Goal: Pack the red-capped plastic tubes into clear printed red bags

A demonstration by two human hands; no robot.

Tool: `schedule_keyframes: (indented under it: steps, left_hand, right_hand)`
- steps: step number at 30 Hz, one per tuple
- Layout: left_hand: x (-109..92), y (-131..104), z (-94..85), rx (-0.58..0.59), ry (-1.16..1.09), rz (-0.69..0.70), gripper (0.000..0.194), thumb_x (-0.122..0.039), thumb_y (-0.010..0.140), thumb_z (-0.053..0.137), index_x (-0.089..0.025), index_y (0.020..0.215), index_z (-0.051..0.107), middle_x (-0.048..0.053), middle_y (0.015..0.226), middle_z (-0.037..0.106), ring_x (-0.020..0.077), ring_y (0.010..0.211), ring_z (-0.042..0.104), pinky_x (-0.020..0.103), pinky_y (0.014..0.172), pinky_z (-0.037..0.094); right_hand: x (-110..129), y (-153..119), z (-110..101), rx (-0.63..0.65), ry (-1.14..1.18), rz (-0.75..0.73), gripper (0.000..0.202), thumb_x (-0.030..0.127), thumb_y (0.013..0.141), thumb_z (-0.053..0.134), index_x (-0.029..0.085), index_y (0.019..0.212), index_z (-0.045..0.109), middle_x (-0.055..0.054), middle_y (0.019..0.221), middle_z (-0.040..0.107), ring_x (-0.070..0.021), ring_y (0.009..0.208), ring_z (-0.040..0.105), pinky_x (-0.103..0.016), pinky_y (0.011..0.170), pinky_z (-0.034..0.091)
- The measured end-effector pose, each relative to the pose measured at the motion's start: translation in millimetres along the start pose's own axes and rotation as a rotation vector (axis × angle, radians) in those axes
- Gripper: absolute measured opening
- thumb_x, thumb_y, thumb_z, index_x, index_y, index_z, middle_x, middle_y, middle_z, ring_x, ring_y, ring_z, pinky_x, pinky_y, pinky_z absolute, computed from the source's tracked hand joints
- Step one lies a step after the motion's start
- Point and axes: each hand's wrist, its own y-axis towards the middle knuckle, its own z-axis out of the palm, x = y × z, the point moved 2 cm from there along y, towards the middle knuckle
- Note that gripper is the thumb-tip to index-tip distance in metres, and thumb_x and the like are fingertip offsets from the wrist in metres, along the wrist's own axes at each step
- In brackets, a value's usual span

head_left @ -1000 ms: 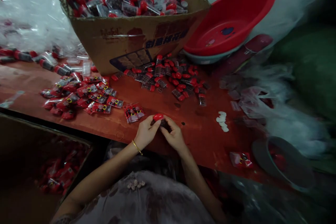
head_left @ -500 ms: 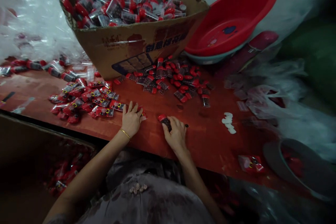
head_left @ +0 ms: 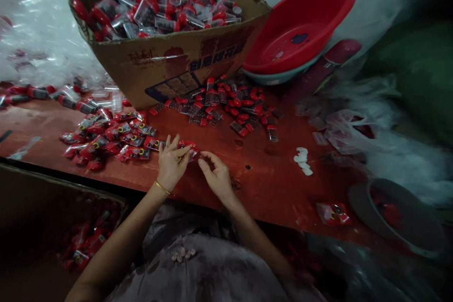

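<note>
My left hand rests at a small red printed plastic packet, its thumb and forefinger closed on the packet's near edge and the other fingers raised. Just right of it, my right hand has its fingers curved and the thumb apart, with no bottle visible in it. Its fingertips are close to the packet's end; whether they touch it I cannot tell. Left of my hands lies a heap of filled red packets. Beyond them are small clear bottles with red caps, loose on the red-brown table.
A cardboard box full of red-capped bottles stands at the back. Red basin, clear plastic bags, white pieces, a single packet and a grey bowl are at the right. An open box of packets sits below the left edge.
My right hand has moved left toward the packet, and the red-capped bottle it held is no longer visible. My left thumb and forefinger have come to the packet's edge. The view has shifted slightly.
</note>
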Motion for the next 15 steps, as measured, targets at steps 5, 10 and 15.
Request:
schedule_keyframes:
  steps: [5, 10, 15]
  left_hand:
    - [-14, -8, -2.6, -0.057, -0.253, -0.022, 0.043, -0.030, 0.080, 0.059, -0.025, 0.122, 0.057, 0.010, 0.139, 0.047, 0.0272, 0.133, 0.035, 0.047, 0.108, 0.026]
    - [-12, -19, 14.8, -0.003, -0.946, -0.453, 0.044, -0.041, 0.064, 0.073, -0.013, 0.098, 0.068, 0.010, 0.095, 0.071, 0.0206, 0.087, 0.065, 0.030, 0.079, 0.049]
    - [-15, -31, 19.4, -0.009, -1.126, -0.640, 0.034, -0.037, 0.049, 0.082, -0.012, 0.071, 0.072, 0.003, 0.067, 0.070, 0.0109, 0.061, 0.059, 0.024, 0.067, 0.047]
  right_hand:
    - [-1, 13, 19, 0.025, 0.324, 0.112, 0.028, 0.038, 0.085, 0.048, 0.017, 0.076, 0.064, 0.000, 0.070, 0.064, -0.0133, 0.068, 0.057, -0.023, 0.066, 0.045]
    - [-4, 7, 13, -0.076, 0.188, 0.058, 0.028, 0.036, 0.083, 0.048, 0.017, 0.066, 0.060, 0.002, 0.058, 0.055, -0.0105, 0.054, 0.048, -0.020, 0.054, 0.037]
    - [-2, -5, 19, -0.119, 0.008, -0.040, 0.032, 0.034, 0.087, 0.043, 0.019, 0.060, 0.050, 0.003, 0.053, 0.048, -0.0100, 0.051, 0.042, -0.021, 0.052, 0.033]
